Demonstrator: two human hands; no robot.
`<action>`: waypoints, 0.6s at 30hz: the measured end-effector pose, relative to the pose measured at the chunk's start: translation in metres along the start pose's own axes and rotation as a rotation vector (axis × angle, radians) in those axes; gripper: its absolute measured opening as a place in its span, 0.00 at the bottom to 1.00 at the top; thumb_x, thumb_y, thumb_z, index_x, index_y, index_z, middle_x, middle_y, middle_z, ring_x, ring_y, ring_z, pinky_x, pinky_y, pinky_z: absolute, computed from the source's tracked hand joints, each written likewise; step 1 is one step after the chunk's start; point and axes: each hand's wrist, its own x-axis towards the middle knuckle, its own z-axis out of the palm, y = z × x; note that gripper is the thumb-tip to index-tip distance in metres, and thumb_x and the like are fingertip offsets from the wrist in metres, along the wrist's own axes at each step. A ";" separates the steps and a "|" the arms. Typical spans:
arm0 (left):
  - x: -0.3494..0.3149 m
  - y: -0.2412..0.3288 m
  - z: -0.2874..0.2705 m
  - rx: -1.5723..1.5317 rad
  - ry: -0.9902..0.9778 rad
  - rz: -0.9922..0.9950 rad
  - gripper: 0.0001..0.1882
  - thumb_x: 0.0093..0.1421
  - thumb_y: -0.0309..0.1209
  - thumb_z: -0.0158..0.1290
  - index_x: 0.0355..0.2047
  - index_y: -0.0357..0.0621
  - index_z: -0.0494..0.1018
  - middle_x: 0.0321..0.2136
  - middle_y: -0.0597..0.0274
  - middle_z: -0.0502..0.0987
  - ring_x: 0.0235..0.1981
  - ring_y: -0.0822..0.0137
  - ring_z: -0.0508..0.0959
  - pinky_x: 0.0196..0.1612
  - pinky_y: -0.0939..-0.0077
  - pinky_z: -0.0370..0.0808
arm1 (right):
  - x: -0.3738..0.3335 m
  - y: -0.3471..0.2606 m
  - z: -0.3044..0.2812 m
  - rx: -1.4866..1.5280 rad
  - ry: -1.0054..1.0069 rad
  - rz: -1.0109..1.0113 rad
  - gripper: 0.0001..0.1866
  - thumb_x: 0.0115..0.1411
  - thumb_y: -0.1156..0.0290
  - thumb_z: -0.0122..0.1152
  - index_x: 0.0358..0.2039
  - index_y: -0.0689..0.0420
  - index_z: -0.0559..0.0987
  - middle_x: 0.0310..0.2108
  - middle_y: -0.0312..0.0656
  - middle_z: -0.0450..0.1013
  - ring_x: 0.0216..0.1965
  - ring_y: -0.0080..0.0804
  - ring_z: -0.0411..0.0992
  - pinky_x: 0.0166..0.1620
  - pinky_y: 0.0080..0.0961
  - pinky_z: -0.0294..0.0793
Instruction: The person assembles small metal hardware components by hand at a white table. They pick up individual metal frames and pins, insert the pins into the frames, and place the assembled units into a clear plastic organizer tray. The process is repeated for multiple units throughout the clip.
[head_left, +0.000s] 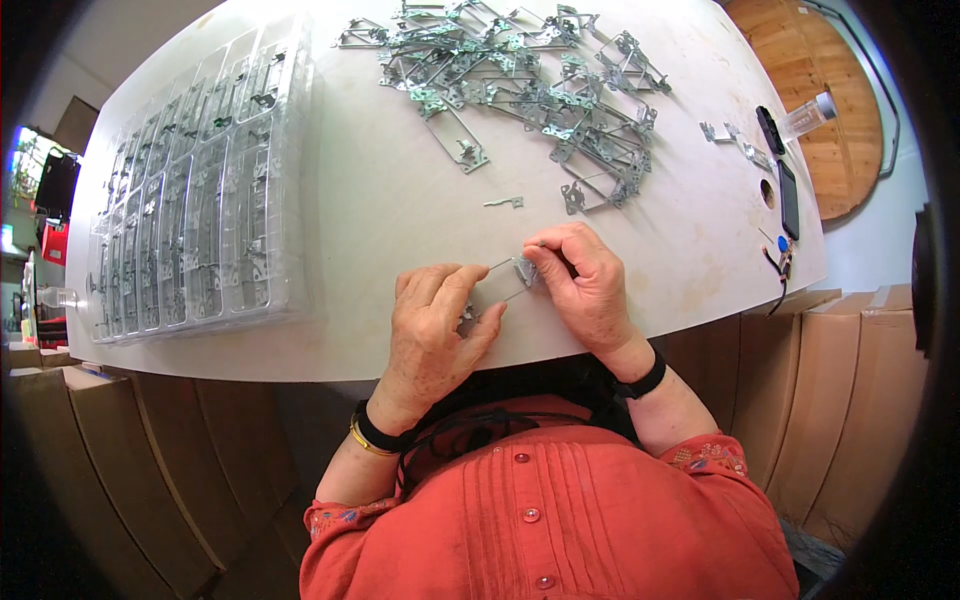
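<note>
Close to the table's near edge, both hands hold a small metal bracket assembly (526, 271), with flat plates joined by two thin rods. My left hand (432, 322) is curled around its left end, which the fingers partly hide. At the other end, my right hand (584, 287) pinches the plate between thumb and forefinger. Just beyond the hands lies a single small metal piece (506, 202) with a thin arm. Farther off is a tangled heap of similar bracket assemblies (565, 125), its nearest pieces right of the loose one.
Stacked clear plastic trays (303, 215) with many metal parts stand at the left of the white table (370, 240). Along the right edge lie a black phone-like object (789, 200), a clear bottle (803, 117) and a few metal parts (738, 143). Cardboard boxes (815, 390) stand below.
</note>
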 end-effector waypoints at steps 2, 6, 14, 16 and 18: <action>0.000 0.001 0.001 0.002 0.003 0.002 0.23 0.53 0.28 0.73 0.50 0.41 0.82 0.42 0.54 0.82 0.44 0.54 0.80 0.51 0.60 0.75 | 0.000 -0.002 -0.002 -0.007 -0.005 0.022 0.04 0.68 0.74 0.71 0.40 0.58 0.84 0.34 0.43 0.78 0.33 0.37 0.77 0.38 0.32 0.77; 0.000 0.000 0.000 0.008 0.002 -0.002 0.23 0.53 0.27 0.73 0.49 0.41 0.82 0.42 0.55 0.82 0.43 0.55 0.80 0.51 0.60 0.75 | 0.000 -0.002 -0.001 -0.011 -0.009 0.022 0.05 0.67 0.73 0.72 0.40 0.59 0.83 0.33 0.43 0.77 0.32 0.37 0.76 0.37 0.32 0.76; 0.000 0.000 0.000 0.003 0.005 0.002 0.23 0.53 0.27 0.73 0.50 0.41 0.82 0.42 0.55 0.82 0.41 0.56 0.80 0.50 0.61 0.75 | 0.000 0.003 0.001 -0.012 0.010 -0.036 0.04 0.70 0.74 0.69 0.42 0.59 0.83 0.35 0.44 0.79 0.33 0.37 0.76 0.38 0.30 0.76; 0.000 0.000 0.000 0.002 0.007 0.006 0.23 0.53 0.27 0.73 0.50 0.42 0.82 0.42 0.55 0.82 0.41 0.56 0.79 0.50 0.61 0.75 | 0.000 0.000 -0.001 0.021 0.032 -0.022 0.04 0.70 0.74 0.68 0.43 0.59 0.83 0.35 0.44 0.79 0.33 0.36 0.77 0.39 0.30 0.77; 0.000 0.002 0.000 0.005 0.021 -0.004 0.23 0.53 0.27 0.72 0.50 0.41 0.82 0.42 0.55 0.82 0.41 0.55 0.79 0.50 0.61 0.74 | -0.001 -0.001 -0.002 0.041 0.041 -0.010 0.04 0.71 0.74 0.68 0.43 0.59 0.83 0.36 0.44 0.79 0.34 0.36 0.77 0.39 0.30 0.77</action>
